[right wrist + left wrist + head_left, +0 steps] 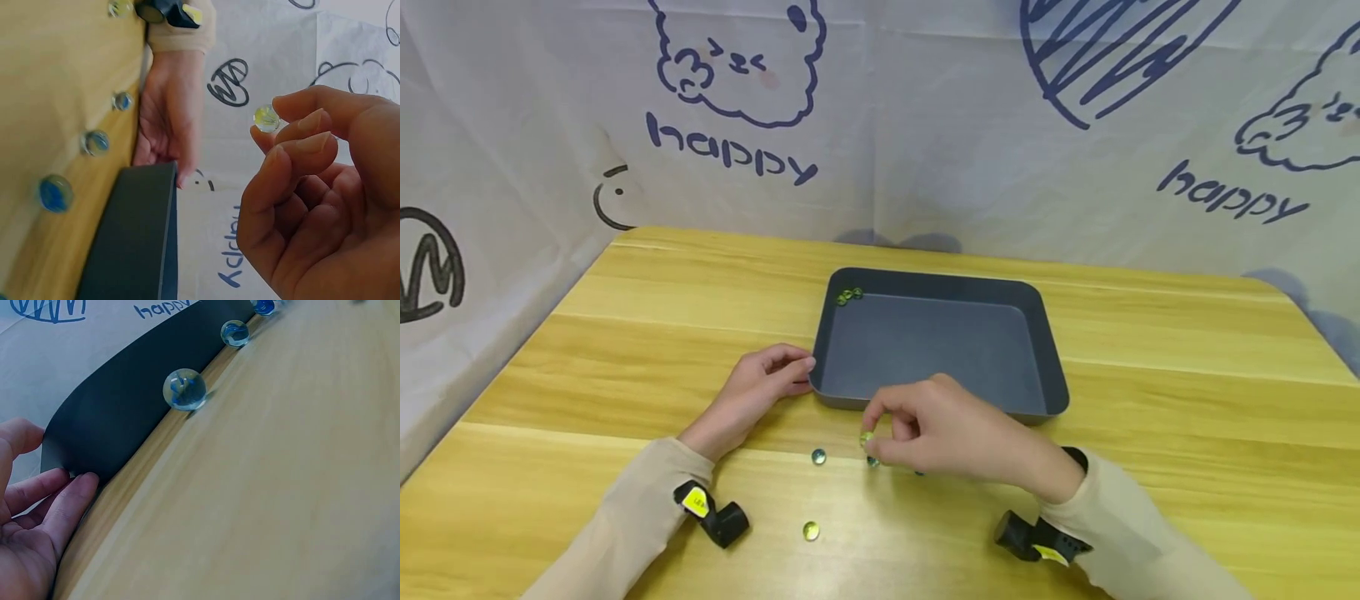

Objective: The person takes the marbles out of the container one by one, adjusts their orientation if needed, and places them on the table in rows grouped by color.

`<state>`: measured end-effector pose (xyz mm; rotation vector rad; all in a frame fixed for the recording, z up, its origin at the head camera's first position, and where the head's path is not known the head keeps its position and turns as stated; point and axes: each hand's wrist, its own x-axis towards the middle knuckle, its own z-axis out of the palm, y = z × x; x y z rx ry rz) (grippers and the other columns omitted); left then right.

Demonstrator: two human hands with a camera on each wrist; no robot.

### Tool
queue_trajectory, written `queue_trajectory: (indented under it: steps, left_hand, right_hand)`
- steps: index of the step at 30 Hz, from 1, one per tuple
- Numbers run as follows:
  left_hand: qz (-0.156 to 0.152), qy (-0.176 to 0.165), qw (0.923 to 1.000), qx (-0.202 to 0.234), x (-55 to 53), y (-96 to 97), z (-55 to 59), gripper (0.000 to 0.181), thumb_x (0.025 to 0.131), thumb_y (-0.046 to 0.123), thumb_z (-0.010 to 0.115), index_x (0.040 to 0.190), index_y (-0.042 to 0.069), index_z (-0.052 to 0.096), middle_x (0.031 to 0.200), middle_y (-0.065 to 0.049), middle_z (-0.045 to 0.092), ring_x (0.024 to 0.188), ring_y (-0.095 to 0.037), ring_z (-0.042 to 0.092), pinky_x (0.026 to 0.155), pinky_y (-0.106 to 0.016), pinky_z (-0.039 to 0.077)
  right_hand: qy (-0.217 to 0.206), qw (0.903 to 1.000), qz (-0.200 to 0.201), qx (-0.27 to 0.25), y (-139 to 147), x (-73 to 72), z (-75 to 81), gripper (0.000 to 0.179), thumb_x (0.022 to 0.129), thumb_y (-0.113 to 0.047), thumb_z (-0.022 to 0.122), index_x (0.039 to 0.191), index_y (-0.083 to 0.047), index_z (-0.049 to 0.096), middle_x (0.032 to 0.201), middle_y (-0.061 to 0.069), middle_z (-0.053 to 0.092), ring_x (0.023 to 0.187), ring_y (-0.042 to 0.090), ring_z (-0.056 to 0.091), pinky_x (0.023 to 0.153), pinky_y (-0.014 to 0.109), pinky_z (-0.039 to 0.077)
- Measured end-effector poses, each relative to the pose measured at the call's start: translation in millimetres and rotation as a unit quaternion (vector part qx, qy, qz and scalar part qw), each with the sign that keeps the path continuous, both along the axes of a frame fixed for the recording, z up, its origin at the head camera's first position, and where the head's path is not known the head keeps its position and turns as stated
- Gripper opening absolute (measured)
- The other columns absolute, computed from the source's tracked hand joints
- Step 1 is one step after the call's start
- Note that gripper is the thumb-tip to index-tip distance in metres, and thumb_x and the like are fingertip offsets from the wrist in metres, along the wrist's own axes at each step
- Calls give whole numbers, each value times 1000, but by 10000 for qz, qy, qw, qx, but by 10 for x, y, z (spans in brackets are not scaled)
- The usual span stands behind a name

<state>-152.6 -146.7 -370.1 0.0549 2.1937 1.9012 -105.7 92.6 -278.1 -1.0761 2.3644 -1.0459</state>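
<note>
At the left of the frame, the light wood-grain tabletop [587, 358] bears a beige sleeve [643, 492] with a black wrist device [726, 523]. The left hand [756, 383] is relaxed rather than clenched, its digits touching the near left corner of the dark grey rectangular tray [940, 346]. Toward the bottom centre lies a round transparent yellow-green marble [811, 531]; above it, near the tray's outer wall, lies a round transparent bluish marble [818, 457]. The tray occupies the centre; a small cluster of yellow-green marbles [848, 294] sits in its upper left corner. Just below the tray's near edge, a transparent marble with yellow-green colouring [267, 118] is pinched between thumb and fingertip of the right hand [940, 425], raised off the tabletop. Two further blue marbles [919, 472] are partly hidden by that hand. At lower right, a second black wrist device [1017, 535] is attached at the right sleeve [1138, 533].
</note>
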Motion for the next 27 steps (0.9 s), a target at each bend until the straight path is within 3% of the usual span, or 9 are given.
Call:
queue_trajectory:
  steps: [4,13,18,27]
  left_hand:
    - [1,-17,10000,-1,8,-12,-8,40,90,27,57,112,-7,55,112,-20,53,95,-24,59,83,-29,50]
    - [17,-10,10000,43,19,-12,1,41,91,26,57,113,-7,54,113,-20,53,94,-23,59,83,-29,50]
    - [10,7,10000,26,7,5,11,40,91,25,57,113,-8,54,112,-20,53,94,-23,59,83,-28,50]
    - [-6,34,10000,10,6,-2,10,40,91,26,57,113,-8,54,112,-20,53,95,-24,59,83,-29,50]
  right_hand:
    - [-76,9995,251,185,-7,69,-44,6,84,-16,63,90,-17,63,52,-13,45,44,1,39,46,17,38]
    - [-68,9916,736,1058,-61,223,-158,6,81,-15,61,84,-20,62,52,-17,44,48,-3,42,51,12,40]
    - [33,9858,801,1475,-74,280,-201,7,79,-15,62,80,-22,61,51,-18,44,49,-4,44,50,12,39]
    - [-34,9821,877,1664,-98,311,-259,5,80,-18,62,80,-22,59,53,-17,45,49,-4,44,47,13,39]
